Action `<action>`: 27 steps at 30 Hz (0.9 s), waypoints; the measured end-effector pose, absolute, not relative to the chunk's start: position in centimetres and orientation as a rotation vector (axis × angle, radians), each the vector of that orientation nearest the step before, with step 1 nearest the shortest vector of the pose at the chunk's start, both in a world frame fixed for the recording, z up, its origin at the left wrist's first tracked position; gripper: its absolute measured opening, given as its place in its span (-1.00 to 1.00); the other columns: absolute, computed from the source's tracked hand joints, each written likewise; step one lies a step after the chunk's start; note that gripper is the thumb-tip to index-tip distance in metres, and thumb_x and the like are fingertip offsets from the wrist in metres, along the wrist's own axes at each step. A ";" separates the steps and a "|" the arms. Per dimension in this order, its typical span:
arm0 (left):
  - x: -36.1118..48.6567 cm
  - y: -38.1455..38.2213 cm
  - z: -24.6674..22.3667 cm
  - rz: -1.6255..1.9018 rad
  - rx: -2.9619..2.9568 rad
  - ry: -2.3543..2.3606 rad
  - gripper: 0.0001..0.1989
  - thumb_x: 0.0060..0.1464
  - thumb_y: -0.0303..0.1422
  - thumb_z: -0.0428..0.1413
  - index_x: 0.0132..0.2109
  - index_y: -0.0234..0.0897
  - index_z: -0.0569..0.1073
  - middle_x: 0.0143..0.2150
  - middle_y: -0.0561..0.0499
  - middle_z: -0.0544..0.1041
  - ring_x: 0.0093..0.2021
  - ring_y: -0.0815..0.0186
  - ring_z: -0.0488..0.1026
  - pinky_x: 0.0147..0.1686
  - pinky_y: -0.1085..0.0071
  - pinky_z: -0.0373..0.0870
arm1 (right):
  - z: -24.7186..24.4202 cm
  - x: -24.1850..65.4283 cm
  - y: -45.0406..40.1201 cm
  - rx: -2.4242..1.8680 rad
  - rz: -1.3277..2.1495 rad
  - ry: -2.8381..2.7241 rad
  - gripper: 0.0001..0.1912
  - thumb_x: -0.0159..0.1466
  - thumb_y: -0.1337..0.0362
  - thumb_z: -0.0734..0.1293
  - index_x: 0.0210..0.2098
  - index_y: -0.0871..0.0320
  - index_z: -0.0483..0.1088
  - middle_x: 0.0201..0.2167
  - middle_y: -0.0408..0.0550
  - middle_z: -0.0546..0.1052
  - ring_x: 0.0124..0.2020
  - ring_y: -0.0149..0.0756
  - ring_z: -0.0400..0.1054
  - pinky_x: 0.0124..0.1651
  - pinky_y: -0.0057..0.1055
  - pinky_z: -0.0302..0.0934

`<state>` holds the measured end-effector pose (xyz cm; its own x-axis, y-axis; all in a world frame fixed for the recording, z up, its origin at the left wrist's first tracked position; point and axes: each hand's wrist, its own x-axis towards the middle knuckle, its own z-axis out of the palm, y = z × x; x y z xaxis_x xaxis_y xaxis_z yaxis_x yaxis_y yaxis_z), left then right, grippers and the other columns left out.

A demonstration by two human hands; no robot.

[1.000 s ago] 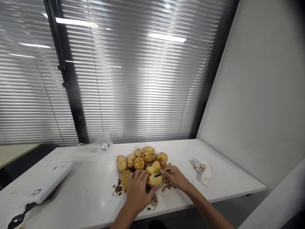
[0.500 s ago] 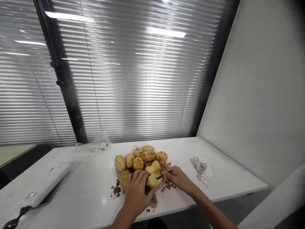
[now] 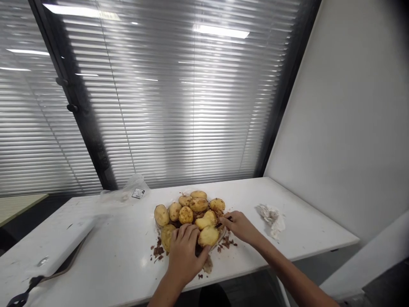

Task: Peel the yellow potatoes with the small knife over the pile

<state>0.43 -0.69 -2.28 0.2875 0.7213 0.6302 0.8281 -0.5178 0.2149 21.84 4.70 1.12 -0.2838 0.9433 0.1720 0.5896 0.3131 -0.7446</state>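
Note:
A peeled, pale yellow potato (image 3: pixel 208 236) is gripped between the thumb and fingers of my left hand (image 3: pixel 184 251). My right hand (image 3: pixel 239 226) is closed round a thin dark tool (image 3: pixel 220 224), whose kind I cannot make out; its tip lies by the upper right edge of that potato. Another yellow potato (image 3: pixel 206 219) with a lobed shape sits just behind. Several brown-skinned potatoes (image 3: pixel 198 204) are heaped beyond my hands, one potato (image 3: pixel 166 237) resting close to my left fingers. Brown peel scraps (image 3: pixel 227 242) lie below my right hand.
The white table (image 3: pixel 121 251) carries crumpled tissue (image 3: pixel 271 217) at the right and a clear plastic bag (image 3: pixel 126 192) at the back left. A white flat object (image 3: pixel 64 247) lies at the left, near a dark strap-like thing (image 3: pixel 24 294). Blinds and a wall stand behind.
My right hand has drawn the dark tool up and back off the potato's face to its edge. My left hand keeps its hold on the potato. The view has shifted slightly.

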 end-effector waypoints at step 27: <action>0.5 -0.7 -2.4 -1.055 -2.395 -1.453 -0.71 0.05 -0.25 0.16 -0.08 -0.22 0.41 -0.05 -0.07 0.52 0.01 0.04 0.36 -0.05 0.11 0.21 | 1.0 21.1 5.2 -1.215 1.062 -1.895 -0.47 0.22 -0.06 0.27 -0.70 0.17 0.23 -0.74 -0.21 0.19 -0.63 -0.45 0.03 -0.54 -0.47 -0.09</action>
<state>0.46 -0.72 -2.39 0.2844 0.7206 0.6324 0.8245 -0.5205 0.2222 21.11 5.17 0.99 -0.3671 0.9260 0.0885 0.4078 0.2457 -0.8794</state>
